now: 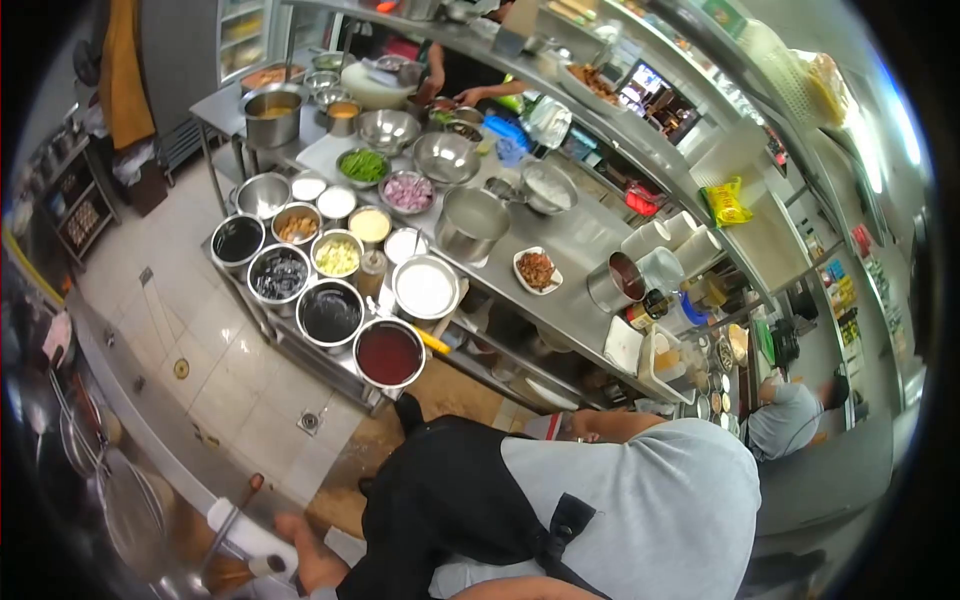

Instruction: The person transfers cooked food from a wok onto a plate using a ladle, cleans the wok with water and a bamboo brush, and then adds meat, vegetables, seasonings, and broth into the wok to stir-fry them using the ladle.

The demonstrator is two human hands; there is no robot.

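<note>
- The right hand point(585, 428) hangs low beside the body, its fingers seemingly curled next to a red-and-white item point(543, 427). Whether they grip it or only pass beside it cannot be told at this size.
- That item lies just left of the right hand in the view, near the lower edge of the steel counter point(585, 245); the arm seems let down to reach this level.
- The left hand point(312, 550) is well apart, at the lower left, touching or just beside a rounded white object point(278, 541). Its fingers are too unclear to say whether they close on anything; it may be resting there for support.
- Near the left hand, a wooden-handled utensil point(254, 484) leans across the white object, handle end upward, probably for quick pick-up.
- Further left of that hand, a wire-mesh strainer point(130, 500) rests among cooking tools, apparently kept beside the cooking side.
- Up and left of the right hand, a pot of dark red liquid point(390, 386) stands at the near end of clustered pots, presumably grouped for easy scooping.
- Beyond it, a bowl of chopped red onion point(410, 212) and a bowl of chopped greens point(366, 185) keep ingredients separate.
</note>
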